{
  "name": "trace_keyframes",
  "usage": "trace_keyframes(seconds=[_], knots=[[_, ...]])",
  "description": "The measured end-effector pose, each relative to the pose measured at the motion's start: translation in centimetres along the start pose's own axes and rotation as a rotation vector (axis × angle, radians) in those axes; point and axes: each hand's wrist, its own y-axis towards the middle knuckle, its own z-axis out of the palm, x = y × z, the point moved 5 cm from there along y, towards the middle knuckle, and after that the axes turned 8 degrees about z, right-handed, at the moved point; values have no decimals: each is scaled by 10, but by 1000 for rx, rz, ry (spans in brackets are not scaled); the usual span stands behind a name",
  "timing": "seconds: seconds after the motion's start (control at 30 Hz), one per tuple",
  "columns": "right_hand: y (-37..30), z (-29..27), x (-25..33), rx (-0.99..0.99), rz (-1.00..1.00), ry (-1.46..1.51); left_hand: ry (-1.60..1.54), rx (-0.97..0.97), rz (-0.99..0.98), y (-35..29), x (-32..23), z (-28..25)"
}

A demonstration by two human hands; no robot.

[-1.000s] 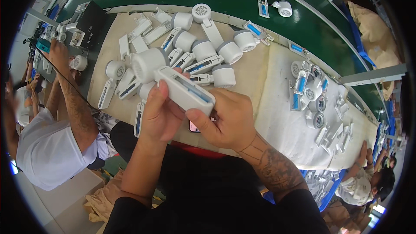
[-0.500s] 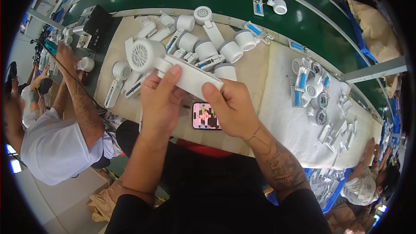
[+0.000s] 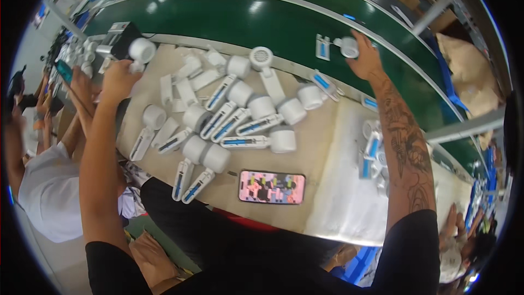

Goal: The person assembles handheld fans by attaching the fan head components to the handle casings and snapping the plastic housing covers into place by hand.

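At the far left, my left hand (image 3: 119, 80) is closed on a white handheld fan (image 3: 142, 50), its round head upright beside a black box-shaped device (image 3: 124, 41). Stretched out to the far right, my right hand (image 3: 367, 60) has its fingers round a white fan head (image 3: 349, 47) on the green conveyor belt. A white handle piece with a blue cell (image 3: 322, 49) lies just left of that hand. Between my arms, several white fans with opened handles (image 3: 245, 141) showing blue cells lie in a loose pile on the table.
A phone with a lit screen (image 3: 272, 187) lies near the table's front edge. More fan parts (image 3: 372, 153) sit on the right, partly behind my right arm. A co-worker in a white shirt (image 3: 54, 196) is close on my left. Metal rails (image 3: 436, 13) cross the upper right.
Both hands were together over the table on one white fan. My left hand has carried a fan off to the left; my right hand has reached to the fan head on the belt.
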Motion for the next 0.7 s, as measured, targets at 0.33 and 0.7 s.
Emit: trace_keyframes(seconds=[0.33,0.7], knots=[[28,23,-13,90,127,-115,-104,123,33,-6,38,95],[-142,-172,82,342,-76,1217,-1335,-94,-55,-29,-176,17]])
